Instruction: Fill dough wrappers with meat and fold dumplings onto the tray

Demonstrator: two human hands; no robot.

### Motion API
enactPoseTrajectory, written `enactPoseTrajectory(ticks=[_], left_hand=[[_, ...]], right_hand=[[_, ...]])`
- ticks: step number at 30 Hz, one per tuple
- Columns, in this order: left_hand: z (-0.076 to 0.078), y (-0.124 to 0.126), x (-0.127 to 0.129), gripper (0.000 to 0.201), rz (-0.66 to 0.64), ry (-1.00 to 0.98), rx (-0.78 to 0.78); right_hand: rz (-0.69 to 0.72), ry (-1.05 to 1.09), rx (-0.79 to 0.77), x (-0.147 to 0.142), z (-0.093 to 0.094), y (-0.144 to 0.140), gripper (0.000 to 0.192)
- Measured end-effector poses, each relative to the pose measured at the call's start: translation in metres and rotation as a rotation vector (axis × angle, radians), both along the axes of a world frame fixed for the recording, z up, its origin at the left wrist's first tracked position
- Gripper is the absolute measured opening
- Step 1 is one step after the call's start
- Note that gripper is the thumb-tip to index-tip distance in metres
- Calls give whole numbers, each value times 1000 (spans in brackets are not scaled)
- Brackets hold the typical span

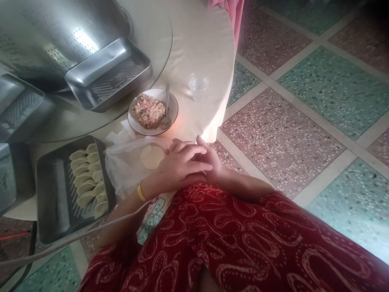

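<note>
My left hand (182, 164), with a yellow band (141, 193) on its wrist, lies over my right hand (214, 162) in front of my body. The fingers of both are curled together. Whatever may be between them is hidden. Just left of my left hand, a round pale dough wrapper (152, 157) sits on a clear plastic bag (121, 166). Beyond the hands is a white bowl (172, 121) of minced filling (148, 110), with a spoon (167, 99) standing in it. Folded dumplings (88, 178) line the right side of a metal tray (54, 219) at left.
A small clear cup (199, 86) stands on the round table (194, 36), right of the bowl. Another metal tray (112, 77) and a large perforated metal pot (67, 36) occupy the glass turntable. A cable (91, 230) crosses below my left forearm. Tiled floor (282, 121) lies to the right.
</note>
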State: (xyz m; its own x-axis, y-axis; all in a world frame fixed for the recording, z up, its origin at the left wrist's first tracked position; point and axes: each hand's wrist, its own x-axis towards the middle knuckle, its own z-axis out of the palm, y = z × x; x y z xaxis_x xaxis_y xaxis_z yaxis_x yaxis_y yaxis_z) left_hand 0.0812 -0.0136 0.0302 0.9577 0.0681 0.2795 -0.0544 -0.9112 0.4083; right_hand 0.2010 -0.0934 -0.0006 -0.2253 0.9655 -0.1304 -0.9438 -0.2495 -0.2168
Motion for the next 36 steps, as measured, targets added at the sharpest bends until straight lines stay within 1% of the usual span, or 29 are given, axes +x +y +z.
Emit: enactPoseTrajectory(ticks=[2,4,6,9,11,15,18,19,22,23,25,27,30,32,36], left_hand=[[2,1,-4,24,27,-110,59],[2,1,-10,25,116,-178,100],[1,-1,-16,20,190,-203,125],[-3,-5,-20,13,232,-226,146],[-7,-10,-20,10,257,-241,172],[-13,-19,-19,5,290,-259,222],[-14,-23,-18,6,309,-261,238],[-15,-23,-19,10,320,-255,235],[-15,-23,-22,27,374,-260,188],[-15,-23,-23,27,398,-273,164],[-17,-25,-26,19,443,-297,123],[-19,-28,-28,13,480,-310,129],[-23,-36,-29,15,529,-351,211],[-24,-40,-29,19,539,-375,245],[-23,-40,-28,18,541,-369,209]], right_hand=[[28,15,-79,2,3,-2,68],[52,41,-140,4,6,-4,67],[52,62,-170,5,10,-5,63],[48,72,-196,4,13,-4,60],[49,80,-212,3,12,-3,61],[52,104,-198,0,1,-3,65],[52,93,-173,0,-7,-5,64],[46,89,-169,1,-8,-5,63],[21,79,-154,2,-5,-6,65],[14,73,-155,2,-4,-6,66],[11,59,-168,1,-1,-5,66],[10,34,-189,-1,2,-5,64],[18,-22,-197,-4,3,-4,63],[17,-40,-190,-4,3,-4,62],[16,-7,-167,-4,2,-5,58]])
